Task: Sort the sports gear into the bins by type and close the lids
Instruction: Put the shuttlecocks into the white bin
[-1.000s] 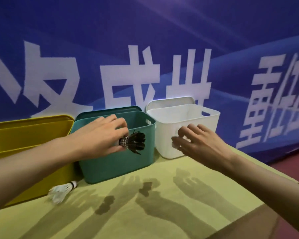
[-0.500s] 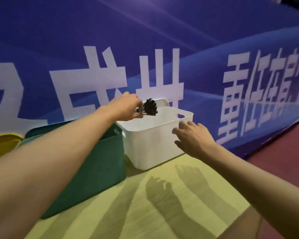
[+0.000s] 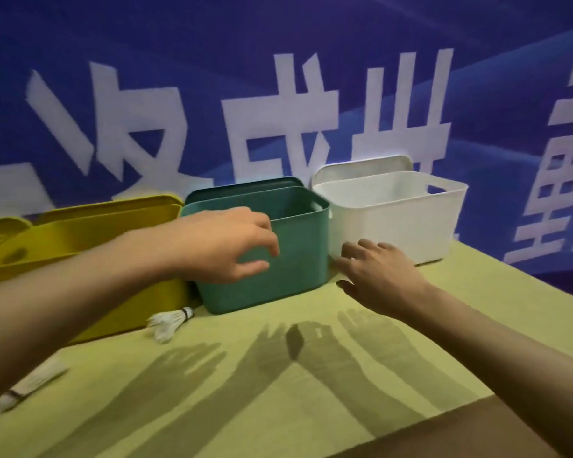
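Three open bins stand in a row at the back of the table: a yellow bin [image 3: 90, 226], a green bin [image 3: 298, 259] and a white bin [image 3: 407, 219]. My left hand [image 3: 225, 242] hovers empty in front of the green bin, fingers loosely curled and apart. My right hand [image 3: 377, 276] is spread open, low over the table at the white bin's front left corner. A white shuttlecock [image 3: 169, 322] lies on the table in front of the yellow bin. Another white shuttlecock [image 3: 27, 388], blurred, lies at the near left.
Each bin's lid leans behind it: the green lid [image 3: 245, 186], the white lid [image 3: 361, 165], the yellow lid [image 3: 113, 206]. A blue banner wall [image 3: 278, 77] rises right behind the bins. The yellow-green table [image 3: 311, 391] ends at the right, over red floor.
My left hand held a black shuttlecock over the white bin; the hand has since drawn back left in front of the green bin, empty. The view swung back left.
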`<state>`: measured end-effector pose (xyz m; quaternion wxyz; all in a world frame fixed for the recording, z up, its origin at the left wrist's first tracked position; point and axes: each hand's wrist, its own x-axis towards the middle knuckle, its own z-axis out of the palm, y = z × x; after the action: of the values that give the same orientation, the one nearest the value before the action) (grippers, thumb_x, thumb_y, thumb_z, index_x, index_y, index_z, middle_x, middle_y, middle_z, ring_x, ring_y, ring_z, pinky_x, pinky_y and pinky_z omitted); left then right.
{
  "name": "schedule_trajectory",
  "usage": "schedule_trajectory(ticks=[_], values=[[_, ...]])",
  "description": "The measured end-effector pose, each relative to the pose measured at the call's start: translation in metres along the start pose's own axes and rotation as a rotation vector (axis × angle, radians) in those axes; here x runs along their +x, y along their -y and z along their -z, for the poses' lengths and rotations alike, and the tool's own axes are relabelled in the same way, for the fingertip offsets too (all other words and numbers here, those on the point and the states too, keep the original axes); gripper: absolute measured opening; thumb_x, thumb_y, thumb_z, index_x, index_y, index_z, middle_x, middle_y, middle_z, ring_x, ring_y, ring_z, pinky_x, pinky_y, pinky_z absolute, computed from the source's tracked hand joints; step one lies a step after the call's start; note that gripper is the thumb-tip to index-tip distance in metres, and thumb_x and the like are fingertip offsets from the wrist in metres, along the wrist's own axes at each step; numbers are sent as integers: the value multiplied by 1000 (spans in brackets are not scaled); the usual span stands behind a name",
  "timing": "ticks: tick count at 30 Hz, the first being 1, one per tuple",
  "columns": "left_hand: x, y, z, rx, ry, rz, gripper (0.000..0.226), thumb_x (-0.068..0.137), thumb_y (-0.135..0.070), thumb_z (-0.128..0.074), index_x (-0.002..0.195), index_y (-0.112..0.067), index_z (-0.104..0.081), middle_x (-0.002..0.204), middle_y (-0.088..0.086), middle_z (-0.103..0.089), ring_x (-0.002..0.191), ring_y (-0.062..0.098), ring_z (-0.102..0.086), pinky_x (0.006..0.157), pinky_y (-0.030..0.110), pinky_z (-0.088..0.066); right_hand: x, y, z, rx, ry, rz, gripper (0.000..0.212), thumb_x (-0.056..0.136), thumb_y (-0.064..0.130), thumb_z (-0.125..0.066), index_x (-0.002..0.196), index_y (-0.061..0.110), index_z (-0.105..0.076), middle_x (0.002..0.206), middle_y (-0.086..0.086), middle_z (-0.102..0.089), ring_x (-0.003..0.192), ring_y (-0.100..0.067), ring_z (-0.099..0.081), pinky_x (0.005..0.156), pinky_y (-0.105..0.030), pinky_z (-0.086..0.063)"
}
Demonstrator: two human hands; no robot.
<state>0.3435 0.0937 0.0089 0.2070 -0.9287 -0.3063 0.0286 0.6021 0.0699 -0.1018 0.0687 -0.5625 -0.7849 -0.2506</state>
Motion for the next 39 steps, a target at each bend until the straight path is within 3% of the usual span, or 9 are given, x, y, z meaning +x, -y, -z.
schedule_trajectory(ticks=[8, 12, 16, 19, 21, 24, 27, 32, 39], values=[[-198, 73, -39, -38, 183, 294, 33, 99, -53, -50, 131, -47, -53, 135, -24, -47, 124, 1, -46, 102, 29, -47, 60, 160, -5, 110, 8, 253, 34, 99, 31, -58, 132, 24, -56, 127, -2, -55, 111, -24, -53, 88, -39, -51], [-267, 119, -82, -56, 347, 528, 47, 98, -54, -55, 142, -38, -47, 136, -14, -49, 123, 10, -52, 97, 30, -48, 112, 217, -17, 195, 84, 204, 33, 97, 20, -58, 129, 24, -52, 125, 1, -58, 106, -22, -55, 81, -37, -55], [-287, 143, -122, -94, 382, 587, 54, 98, -53, -55, 146, -32, -44, 139, -6, -51, 128, 17, -50, 100, 36, -48, 146, 240, -45, 152, 207, 165, 47, 96, 17, -63, 137, 24, -42, 126, -3, -61, 104, -23, -60, 75, -38, -60], [-281, 143, -150, -67, 392, 566, 55, 99, -47, -53, 149, -32, -35, 138, -1, -51, 127, 22, -50, 98, 40, -50, 152, 253, -63, 69, 287, 218, 82, 94, 23, -69, 158, 29, -18, 143, -7, -52, 116, -28, -59, 76, -36, -56], [-275, 135, -170, -59, 426, 557, 54, 100, -43, -53, 148, -30, -34, 136, 3, -53, 124, 25, -52, 97, 42, -51, 152, 257, -69, 9, 277, 251, 90, 92, 25, -72, 160, 28, -13, 153, -11, -40, 125, -29, -53, 87, -37, -55], [-268, 126, -198, -22, 402, 563, 45, 100, -27, -54, 142, -28, -38, 126, 7, -56, 115, 28, -57, 86, 43, -53, 152, 259, -65, -31, 222, 280, 68, 94, 25, -69, 152, 24, -34, 153, -11, -33, 128, -29, -44, 99, -39, -49], [-265, 128, -207, 25, 332, 557, 38, 97, -13, -56, 129, -26, -42, 112, 6, -51, 97, 26, -58, 71, 42, -53, 149, 256, -60, -38, 101, 349, 51, 95, 27, -66, 142, 21, -46, 143, -8, -43, 120, -26, -44, 93, -39, -48], [-258, 121, -196, 76, 205, 424, 11, 100, -29, -59, 110, -24, -59, 122, 2, -47, 97, 18, -51, 65, 35, -49, 118, 242, -44, 13, -47, 437, 45, 94, 28, -68, 135, 21, -49, 124, -4, -61, 104, -24, -55, 83, -38, -48], [-193, 67, -135, 142, -132, 26, 14, 95, -30, -65, 104, -26, -56, 124, 0, -55, 99, 15, -52, 60, 29, -52, 30, 171, -8, 44, -225, 357, 43, 91, 31, -73, 130, 24, -57, 119, 0, -62, 101, -24, -56, 76, -37, -44]])
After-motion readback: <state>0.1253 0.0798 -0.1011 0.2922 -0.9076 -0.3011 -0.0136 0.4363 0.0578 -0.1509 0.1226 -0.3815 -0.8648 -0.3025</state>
